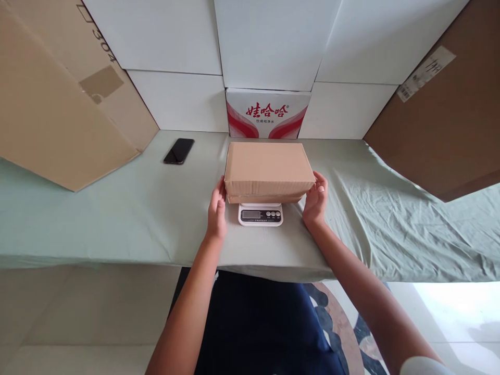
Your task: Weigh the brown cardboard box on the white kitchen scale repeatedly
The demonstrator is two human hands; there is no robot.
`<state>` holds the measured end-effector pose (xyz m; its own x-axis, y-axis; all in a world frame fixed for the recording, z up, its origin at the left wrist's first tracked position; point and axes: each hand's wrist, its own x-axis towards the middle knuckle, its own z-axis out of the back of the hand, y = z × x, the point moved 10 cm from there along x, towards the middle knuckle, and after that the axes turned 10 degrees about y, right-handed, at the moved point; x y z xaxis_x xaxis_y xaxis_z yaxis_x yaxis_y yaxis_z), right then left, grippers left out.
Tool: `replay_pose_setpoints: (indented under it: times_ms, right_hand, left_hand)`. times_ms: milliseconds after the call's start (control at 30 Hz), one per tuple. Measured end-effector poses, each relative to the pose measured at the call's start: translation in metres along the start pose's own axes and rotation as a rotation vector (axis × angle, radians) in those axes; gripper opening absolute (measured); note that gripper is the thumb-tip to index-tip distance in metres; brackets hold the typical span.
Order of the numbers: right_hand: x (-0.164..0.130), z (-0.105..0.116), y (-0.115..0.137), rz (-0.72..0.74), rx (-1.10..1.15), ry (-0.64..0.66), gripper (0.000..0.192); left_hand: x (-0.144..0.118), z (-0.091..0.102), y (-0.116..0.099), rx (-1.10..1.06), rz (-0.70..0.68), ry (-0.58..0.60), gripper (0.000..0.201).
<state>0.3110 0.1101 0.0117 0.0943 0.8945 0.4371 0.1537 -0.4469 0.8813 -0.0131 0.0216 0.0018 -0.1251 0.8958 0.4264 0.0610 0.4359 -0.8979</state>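
The small box (269, 166) looked to me like smooth, matt cardboard, and the scale (260, 214) like smooth plastic. The phone (179, 151) had a glossy, glass-like face; the tablecloth (117, 208) was matt fabric, rumpled in places.

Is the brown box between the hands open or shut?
Shut. The brown box shows a flat cardboard top covering it, with no lifted flaps or opening in view.
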Motion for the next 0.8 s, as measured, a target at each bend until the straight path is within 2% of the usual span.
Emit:
replay_pose_setpoints:
  times_ms: [133,267,400,533,800]
  right_hand:
    - [-0.003,-0.008,0.0,0.013,-0.049,0.07,0.062]
    - [-0.013,-0.023,0.011,0.072,-0.146,0.163,0.066]
    - [-0.025,-0.037,0.032,0.085,-0.245,0.205,0.054]
    - [-0.031,-0.046,0.048,0.069,-0.267,0.201,0.051]
    - [-0.039,-0.053,0.033,-0.025,-0.175,0.181,0.051]
  left_hand:
    - [0.0,-0.002,0.003,0.032,0.049,0.024,0.08]
    - [0.001,-0.005,0.002,0.039,0.039,0.048,0.08]
    - [0.003,-0.006,-0.001,0.062,0.024,0.062,0.077]
    - [0.004,-0.006,-0.002,0.075,0.014,0.065,0.075]
    - [0.001,-0.007,0.0,0.087,0.033,0.061,0.077]
